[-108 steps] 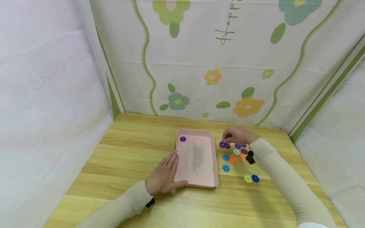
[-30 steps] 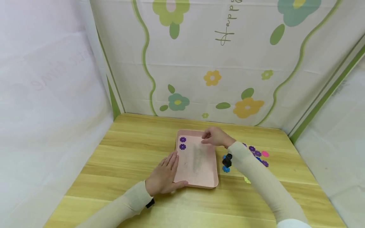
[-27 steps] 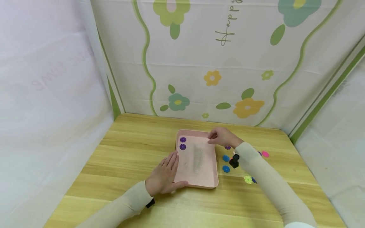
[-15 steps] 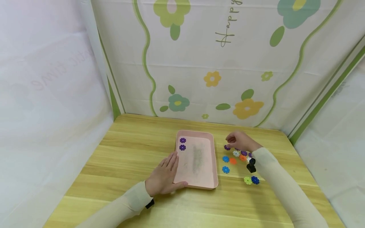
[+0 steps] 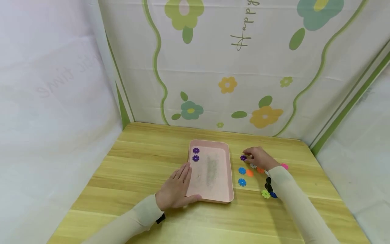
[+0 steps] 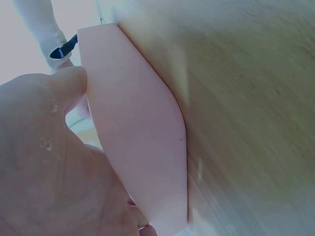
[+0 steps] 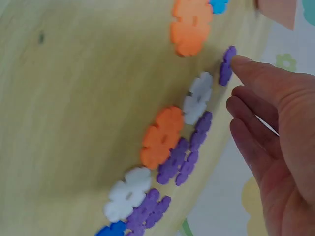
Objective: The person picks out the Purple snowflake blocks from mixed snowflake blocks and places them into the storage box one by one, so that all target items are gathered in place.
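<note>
My left hand (image 5: 175, 188) lies with straight fingers along the left side of a shallow pink tray (image 5: 231, 176), its thumb at the near rim. In the left wrist view the thumb (image 6: 71, 83) touches the rim over the tray's pink outer wall (image 6: 142, 113). Two purple snowflake discs (image 5: 196, 158) lie inside, one above the other, at the tray's far left. Right of the tray, my right hand (image 5: 259, 158) pinches another purple snowflake disc (image 5: 243, 158) by its edge, low at the table. In the right wrist view the thumb meets this disc (image 7: 227, 66); the index fingertip is hidden.
Near the right hand lie two light blue discs (image 5: 242, 182), orange discs (image 7: 162, 137), white discs (image 7: 127, 194) and several overlapping purple discs (image 7: 172, 161). A yellow-green disc (image 5: 265, 194) lies nearer, beside a dark blue one. Farther right is a pink disc (image 5: 284, 166).
A second purple disc has come to lie in the tray below the first. My right hand has moved right from the tray to a purple disc on the table. The left hand stays put.
</note>
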